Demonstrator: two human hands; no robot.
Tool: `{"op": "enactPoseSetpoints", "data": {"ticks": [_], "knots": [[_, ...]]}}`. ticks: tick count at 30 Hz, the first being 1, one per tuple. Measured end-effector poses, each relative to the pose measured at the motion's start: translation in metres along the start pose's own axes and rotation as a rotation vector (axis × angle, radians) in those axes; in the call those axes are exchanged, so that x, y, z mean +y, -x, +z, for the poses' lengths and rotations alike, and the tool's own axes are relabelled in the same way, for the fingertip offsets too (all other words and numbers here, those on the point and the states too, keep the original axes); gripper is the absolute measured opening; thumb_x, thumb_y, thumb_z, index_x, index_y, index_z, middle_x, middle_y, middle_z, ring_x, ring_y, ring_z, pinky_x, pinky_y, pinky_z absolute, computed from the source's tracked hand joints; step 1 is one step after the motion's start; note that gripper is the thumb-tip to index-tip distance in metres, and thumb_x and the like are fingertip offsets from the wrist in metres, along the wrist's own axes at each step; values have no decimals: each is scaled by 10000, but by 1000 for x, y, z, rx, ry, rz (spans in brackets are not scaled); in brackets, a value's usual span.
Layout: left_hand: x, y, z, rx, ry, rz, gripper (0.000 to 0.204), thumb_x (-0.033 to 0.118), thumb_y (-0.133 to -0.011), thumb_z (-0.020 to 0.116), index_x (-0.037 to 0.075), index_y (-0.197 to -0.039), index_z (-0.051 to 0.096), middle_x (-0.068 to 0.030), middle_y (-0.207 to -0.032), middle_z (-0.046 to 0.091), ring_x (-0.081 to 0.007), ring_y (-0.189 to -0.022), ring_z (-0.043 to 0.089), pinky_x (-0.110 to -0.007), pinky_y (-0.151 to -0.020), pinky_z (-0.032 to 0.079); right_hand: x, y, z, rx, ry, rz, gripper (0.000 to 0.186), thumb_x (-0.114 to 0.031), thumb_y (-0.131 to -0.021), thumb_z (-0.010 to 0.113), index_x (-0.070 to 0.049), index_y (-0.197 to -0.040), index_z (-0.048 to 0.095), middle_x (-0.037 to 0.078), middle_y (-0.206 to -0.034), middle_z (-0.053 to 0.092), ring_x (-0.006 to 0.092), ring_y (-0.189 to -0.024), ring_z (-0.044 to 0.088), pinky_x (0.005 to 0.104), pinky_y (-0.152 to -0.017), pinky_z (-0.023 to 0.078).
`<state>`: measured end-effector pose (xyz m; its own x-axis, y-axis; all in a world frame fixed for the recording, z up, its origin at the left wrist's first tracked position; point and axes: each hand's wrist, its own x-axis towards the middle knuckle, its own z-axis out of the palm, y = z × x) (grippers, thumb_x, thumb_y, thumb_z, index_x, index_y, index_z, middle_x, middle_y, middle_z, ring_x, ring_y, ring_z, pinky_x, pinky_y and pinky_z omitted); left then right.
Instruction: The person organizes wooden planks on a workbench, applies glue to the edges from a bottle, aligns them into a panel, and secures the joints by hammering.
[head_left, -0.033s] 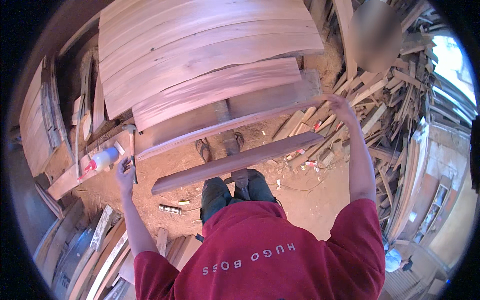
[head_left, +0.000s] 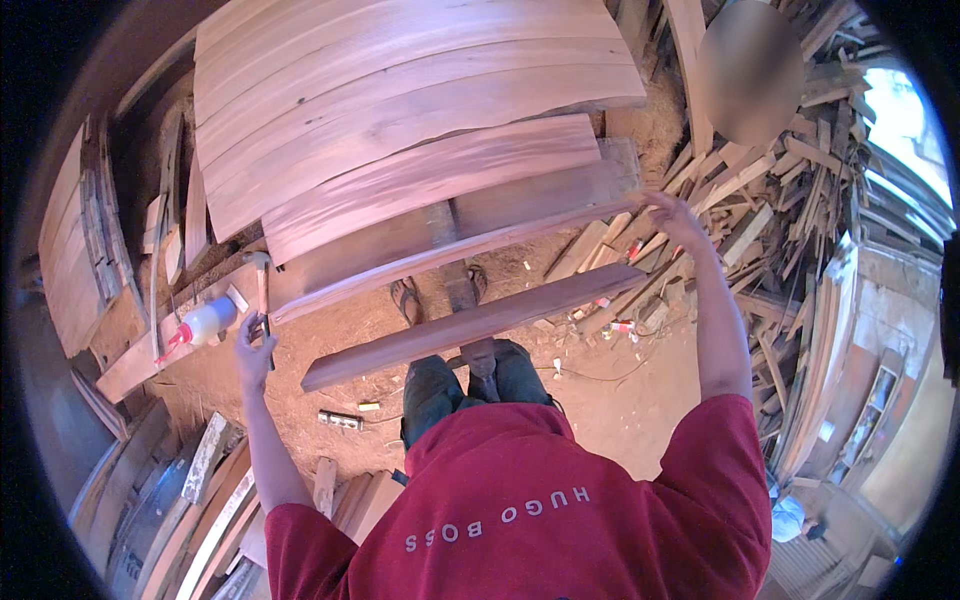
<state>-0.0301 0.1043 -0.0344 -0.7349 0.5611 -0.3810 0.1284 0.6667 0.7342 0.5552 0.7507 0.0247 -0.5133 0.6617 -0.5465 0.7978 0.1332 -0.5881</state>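
Note:
A long narrow wooden board (head_left: 450, 254) lies across in front of me, below a wide panel of joined planks (head_left: 420, 70). At its right end, the fingers of my right hand (head_left: 674, 218) close on the board's tip. Near its left end is my left hand (head_left: 254, 352), thumb and fingers apart, right beside the dark grip of a hammer (head_left: 263, 288). The hammer's head rests on a plank, its handle pointing toward me. Closer to my legs, a loose dark board (head_left: 470, 325) lies slanted, apart from both hands.
A glue bottle (head_left: 207, 320) with a red cap lies left of the hammer. Scrap wood (head_left: 760, 200) is heaped at the right. More boards (head_left: 200, 500) stand at lower left. A small metal-looking object (head_left: 341, 420) lies on the sawdust-strewn floor. A person (head_left: 752, 70) is at the upper right.
The thumb and fingers of my left hand shift slightly beside the hammer handle. My right hand stays at the board's end, moving only a little.

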Motion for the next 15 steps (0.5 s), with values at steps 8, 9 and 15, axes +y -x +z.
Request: {"op": "enactPoseSetpoints", "data": {"ticks": [8,9,15], "knots": [[22,-14,22,-225,250,-184,642,30,-837,742,32,-1418,470,-65,-1293,609,-148,-1157,570,-309,-993,462,-28,-6,61,-18,-268,-147,442,-75,-893,689,-34,-1320,580,34,-1130,666,122,-1041,600,299,-962,475],[16,-14,23,-193,243,-169,601,37,-850,734,29,-1399,489,-59,-1265,623,-140,-1140,579,-300,-980,468,-29,-9,66,3,-302,-161,417,-87,-893,696,-21,-1292,599,44,-1130,673,120,-1054,602,296,-966,476],[39,-44,40,-97,396,-73,369,137,-905,703,36,-1238,582,-9,-1069,666,-94,-984,607,-248,-846,489,-33,-27,65,22,-212,-187,311,-204,-946,661,6,-1173,636,30,-1017,669,102,-937,584,290,-857,488]]}}
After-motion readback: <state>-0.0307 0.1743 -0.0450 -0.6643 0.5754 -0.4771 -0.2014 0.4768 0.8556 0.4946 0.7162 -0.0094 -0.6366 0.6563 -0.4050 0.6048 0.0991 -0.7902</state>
